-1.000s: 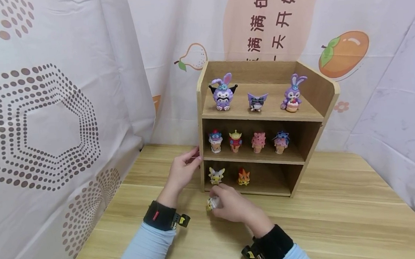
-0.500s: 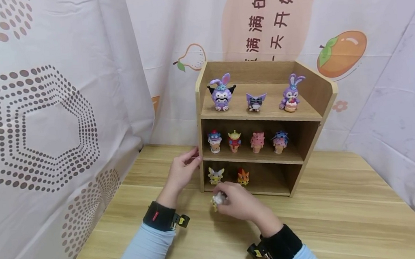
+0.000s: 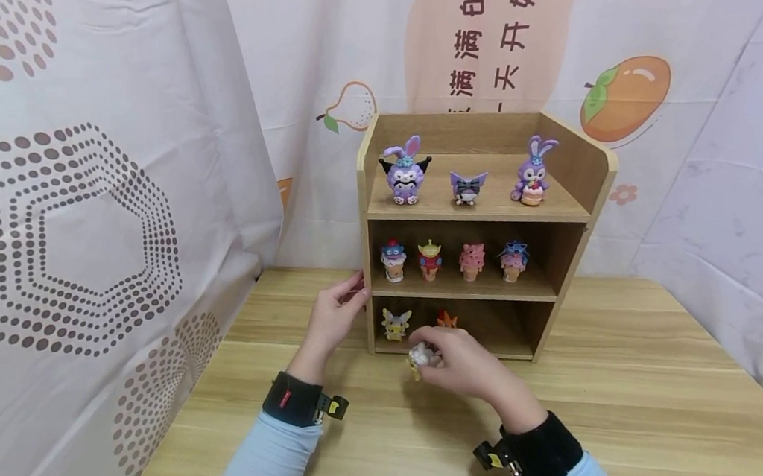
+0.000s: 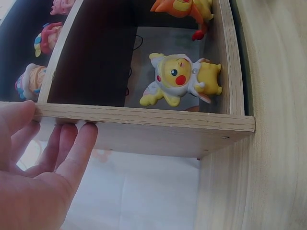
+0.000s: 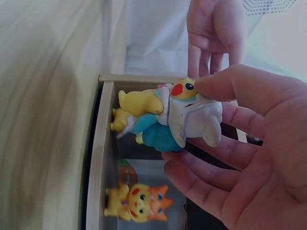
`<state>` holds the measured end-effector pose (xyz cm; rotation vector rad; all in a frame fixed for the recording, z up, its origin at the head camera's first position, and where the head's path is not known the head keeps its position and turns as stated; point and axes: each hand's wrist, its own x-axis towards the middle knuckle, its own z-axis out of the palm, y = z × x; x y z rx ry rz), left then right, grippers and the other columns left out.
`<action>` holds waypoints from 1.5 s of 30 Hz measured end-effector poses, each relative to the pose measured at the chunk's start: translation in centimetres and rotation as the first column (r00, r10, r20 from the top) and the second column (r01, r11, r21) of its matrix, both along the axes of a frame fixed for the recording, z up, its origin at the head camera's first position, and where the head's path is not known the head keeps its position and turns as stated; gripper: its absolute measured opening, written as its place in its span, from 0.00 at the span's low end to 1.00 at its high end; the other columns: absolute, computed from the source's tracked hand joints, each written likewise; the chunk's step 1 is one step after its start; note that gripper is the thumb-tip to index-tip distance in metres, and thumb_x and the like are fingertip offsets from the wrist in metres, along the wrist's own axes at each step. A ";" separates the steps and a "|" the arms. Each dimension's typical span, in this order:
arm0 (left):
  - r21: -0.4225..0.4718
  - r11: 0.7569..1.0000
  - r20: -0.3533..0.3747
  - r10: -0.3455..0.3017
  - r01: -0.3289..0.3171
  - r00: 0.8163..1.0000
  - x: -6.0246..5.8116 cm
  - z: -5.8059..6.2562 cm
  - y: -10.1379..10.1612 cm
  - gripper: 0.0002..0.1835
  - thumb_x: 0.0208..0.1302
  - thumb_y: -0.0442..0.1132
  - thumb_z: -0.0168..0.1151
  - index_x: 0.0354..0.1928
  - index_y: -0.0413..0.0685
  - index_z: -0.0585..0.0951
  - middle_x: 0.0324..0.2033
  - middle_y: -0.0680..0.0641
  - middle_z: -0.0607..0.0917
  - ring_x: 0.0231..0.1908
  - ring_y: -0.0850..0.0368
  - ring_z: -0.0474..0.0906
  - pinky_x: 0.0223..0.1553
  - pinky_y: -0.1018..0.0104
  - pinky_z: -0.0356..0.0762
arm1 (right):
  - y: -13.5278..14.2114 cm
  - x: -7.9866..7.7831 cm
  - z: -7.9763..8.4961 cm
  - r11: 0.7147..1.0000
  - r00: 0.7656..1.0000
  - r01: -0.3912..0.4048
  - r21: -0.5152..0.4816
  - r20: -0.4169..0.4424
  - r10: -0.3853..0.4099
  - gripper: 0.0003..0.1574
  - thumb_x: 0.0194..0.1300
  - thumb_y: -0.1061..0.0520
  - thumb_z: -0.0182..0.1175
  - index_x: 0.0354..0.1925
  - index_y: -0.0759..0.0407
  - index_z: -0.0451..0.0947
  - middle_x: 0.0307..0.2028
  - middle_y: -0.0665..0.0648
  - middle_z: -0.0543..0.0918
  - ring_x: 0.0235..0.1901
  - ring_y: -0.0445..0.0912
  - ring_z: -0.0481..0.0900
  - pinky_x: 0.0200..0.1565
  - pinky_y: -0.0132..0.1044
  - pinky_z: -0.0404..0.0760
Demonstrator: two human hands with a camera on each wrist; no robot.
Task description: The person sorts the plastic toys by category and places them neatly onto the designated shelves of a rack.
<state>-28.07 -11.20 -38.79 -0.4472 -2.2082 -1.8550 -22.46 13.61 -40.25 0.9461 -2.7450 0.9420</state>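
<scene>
My right hand (image 3: 465, 358) pinches a small Pikachu figurine (image 3: 423, 356) with a white hood between thumb and fingers, just in front of the shelf's bottom level. The right wrist view shows this figurine (image 5: 163, 112) tipped sideways, its yellow body to the left and a teal part below. My left hand (image 3: 334, 315) touches the left side of the wooden shelf (image 3: 477, 219); in the left wrist view its fingertips (image 4: 86, 132) rest against the side panel, thumb at the front edge. On the bottom level stand a grey-and-yellow-eared Pikachu figurine (image 3: 396, 324) and an orange-hooded one (image 3: 447, 318), partly hidden by my right hand.
Several ice-cream-cone figurines (image 3: 471, 261) line the middle level. Purple figurines (image 3: 406, 180) stand on the top level. The shelf sits on a wood-grain table (image 3: 634, 367), with printed curtains (image 3: 301, 65) behind and at the sides.
My right hand has moved rightward with the Pikachu figurine, from before the left bottom figurine to before the orange-hooded one, now partly covering it. My left hand stays at the shelf's side.
</scene>
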 end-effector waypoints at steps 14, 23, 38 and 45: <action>0.013 1.000 -0.025 0.006 -0.006 1.000 -0.8 -1.1 -0.2 0.23 0.71 0.35 0.64 0.66 0.40 0.77 0.54 0.38 0.84 0.50 0.46 0.83 0.48 0.60 0.86 | 4.3 0.3 0.5 0.999 0.998 0.034 0.028 -0.055 -0.032 0.21 0.58 0.62 0.70 0.52 0.53 0.83 0.43 0.48 0.84 0.36 0.38 0.79 0.36 0.33 0.82; 0.015 1.000 -0.023 0.004 -0.004 1.000 -0.8 -1.3 -0.3 0.23 0.71 0.34 0.65 0.66 0.39 0.77 0.54 0.37 0.84 0.50 0.44 0.83 0.48 0.56 0.86 | 7.2 0.4 1.0 0.998 0.994 0.065 0.024 -0.095 -0.063 0.18 0.59 0.63 0.70 0.50 0.56 0.84 0.40 0.49 0.84 0.34 0.39 0.79 0.33 0.34 0.82; 0.023 1.000 -0.011 0.013 -0.013 1.000 -0.9 -1.2 -0.2 0.23 0.71 0.33 0.64 0.66 0.38 0.76 0.55 0.35 0.83 0.50 0.42 0.82 0.50 0.48 0.85 | 11.0 0.3 1.4 0.989 0.984 0.149 0.023 -0.102 -0.146 0.18 0.59 0.64 0.70 0.48 0.57 0.84 0.38 0.50 0.83 0.29 0.39 0.77 0.29 0.32 0.80; 0.016 1.000 -0.019 0.014 -0.013 1.000 -0.9 -1.2 -0.2 0.22 0.71 0.34 0.64 0.66 0.39 0.77 0.54 0.36 0.84 0.49 0.44 0.83 0.49 0.53 0.86 | 12.0 0.3 1.5 0.983 0.981 0.177 0.048 -0.093 -0.172 0.17 0.60 0.63 0.69 0.49 0.58 0.83 0.35 0.49 0.83 0.27 0.37 0.77 0.27 0.32 0.79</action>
